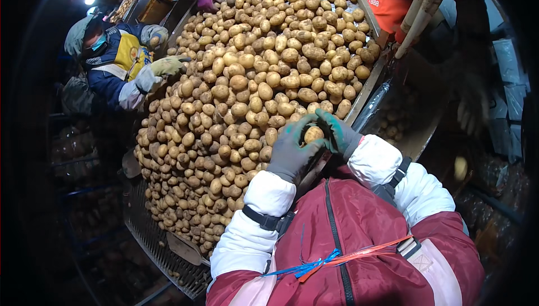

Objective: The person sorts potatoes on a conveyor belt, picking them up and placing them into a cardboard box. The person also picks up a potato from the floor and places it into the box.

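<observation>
A potato [313, 134] sits between my two gloved hands, above the near right edge of a large potato heap [236, 91]. My left hand [290, 151], in a grey glove with green-stained fingers, curls its thumb and fingers around the potato. From the other side, my right hand [342, 134] bends its fingers against the same potato, and its palm is hidden. Both wrists are near the wooden rim [363, 91] of the sorting table.
Across the heap a masked co-worker [122, 61] reaches in with a gloved hand [168, 66]. Another person's purple glove [208, 1] touches the far edge. A slatted grate [164, 238] and metal scoop [184, 248] lie lower left. Wooden poles [425, 11] stand upper right.
</observation>
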Tool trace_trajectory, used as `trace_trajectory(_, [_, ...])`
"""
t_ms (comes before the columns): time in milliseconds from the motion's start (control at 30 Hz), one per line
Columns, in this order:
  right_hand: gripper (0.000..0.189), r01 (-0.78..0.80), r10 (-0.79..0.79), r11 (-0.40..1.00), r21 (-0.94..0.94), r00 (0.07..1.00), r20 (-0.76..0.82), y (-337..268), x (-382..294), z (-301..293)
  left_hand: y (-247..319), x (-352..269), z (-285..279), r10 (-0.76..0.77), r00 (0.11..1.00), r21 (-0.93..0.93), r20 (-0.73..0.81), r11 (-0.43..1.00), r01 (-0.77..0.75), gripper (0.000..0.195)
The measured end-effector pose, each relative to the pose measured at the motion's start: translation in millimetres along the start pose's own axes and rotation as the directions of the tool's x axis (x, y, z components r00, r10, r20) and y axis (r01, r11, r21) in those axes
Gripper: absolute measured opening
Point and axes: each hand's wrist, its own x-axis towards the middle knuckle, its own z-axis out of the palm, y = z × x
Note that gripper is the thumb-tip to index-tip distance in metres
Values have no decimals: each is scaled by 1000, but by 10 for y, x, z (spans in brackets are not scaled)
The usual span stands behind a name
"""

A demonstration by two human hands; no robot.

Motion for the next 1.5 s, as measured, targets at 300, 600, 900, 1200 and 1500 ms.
trace_trajectory(300, [43,-170,137,964,-203,976,-167,-170,-311,390,-230,-36,23,-66,997,100,-27,993,68,49])
trace_trajectory(600, [33,152,-170,844,-514,985,12,-72,-347,-15,-108,45,306,23,993,-12,113,1000,-22,60])
trace_trajectory(900, [33,144,-219,966,-215,897,-383,-243,-1107,-217,-692,342,78,195,979,294,-55,940,-171,61])
trace_trajectory(1200, [29,453,-582,802,-389,452,-676,-439,-2313,-973,-1216,388,69,128,992,727,2,681,-89,76])
trace_trajectory(1500, [23,307,-567,714,-629,-273,-777,-209,-4378,-2050,-1256,429,122,120,993,756,-14,651,-68,77])
